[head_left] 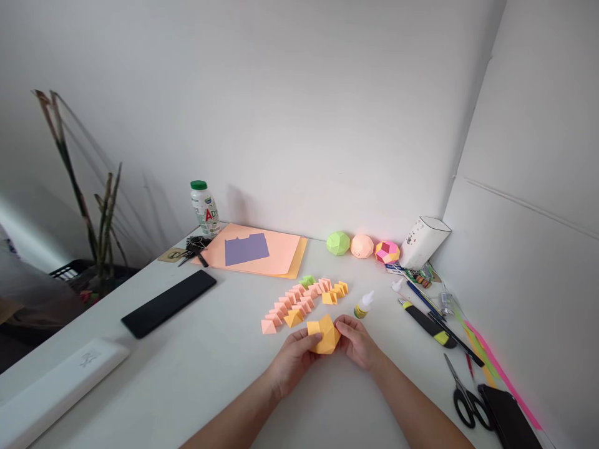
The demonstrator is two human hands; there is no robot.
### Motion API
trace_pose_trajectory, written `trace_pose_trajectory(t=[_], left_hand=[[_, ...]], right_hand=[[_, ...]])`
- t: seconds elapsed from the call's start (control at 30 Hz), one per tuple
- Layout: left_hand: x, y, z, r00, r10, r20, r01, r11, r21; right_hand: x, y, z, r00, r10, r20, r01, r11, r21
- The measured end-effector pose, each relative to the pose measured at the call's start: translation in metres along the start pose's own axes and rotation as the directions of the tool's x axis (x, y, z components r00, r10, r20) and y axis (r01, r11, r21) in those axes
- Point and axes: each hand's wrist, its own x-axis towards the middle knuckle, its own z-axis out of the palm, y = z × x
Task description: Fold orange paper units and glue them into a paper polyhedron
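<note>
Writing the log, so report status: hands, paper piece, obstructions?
Left hand holding folded orange paper piece. Right hand at its edge. Small bottle close, just beyond right hand.

Seems to be a home corner, arranged for paper craft. Can be recognised by the white desk [187, 380] against plain walls [281, 125], with scissors [461, 388], cutter knife [427, 324], glue bottle [363, 306], coloured sheets [210, 252], folded paper pieces [306, 304] and faceted paper balls [337, 244] on it. Looks domestic also from the tall plant stems [105, 215] standing beside the desk.
</note>
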Motion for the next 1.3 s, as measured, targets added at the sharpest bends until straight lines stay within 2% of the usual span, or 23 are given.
trace_pose_trajectory(t=[0.3, 0.47, 0.6, 0.8, 1.07, 1.3], left_hand=[[-0.003, 0.001, -0.002, 0.999, 0.049, 0.023, -0.052, 0.991, 0.124], [-0.006, 0.002, -0.001, 0.999, 0.033, 0.032, -0.038, 0.986, 0.161], [-0.007, 0.001, 0.001, 0.999, 0.023, 0.040, -0.030, 0.981, 0.190], [-0.006, 0.002, 0.001, 0.999, 0.032, 0.020, -0.036, 0.964, 0.262], [-0.006, 0.003, 0.001, 1.000, 0.004, -0.006, -0.002, 0.956, 0.295], [-0.006, 0.003, 0.001, 0.999, -0.020, -0.034, 0.029, 0.962, 0.270]], right_hand=[[-0.002, -0.003, 0.003, 1.000, 0.016, -0.005, -0.017, 1.000, -0.024], [-0.004, -0.004, 0.004, 1.000, -0.001, -0.013, 0.001, 1.000, -0.014], [-0.005, -0.005, 0.002, 0.998, -0.019, 0.052, 0.020, 1.000, -0.021], [-0.006, -0.004, 0.000, 0.990, 0.029, 0.141, -0.024, 0.999, -0.040], [-0.005, -0.003, -0.002, 0.992, 0.026, 0.126, -0.018, 0.998, -0.063], [-0.004, -0.001, -0.006, 0.984, 0.012, 0.180, -0.002, 0.998, -0.057]])
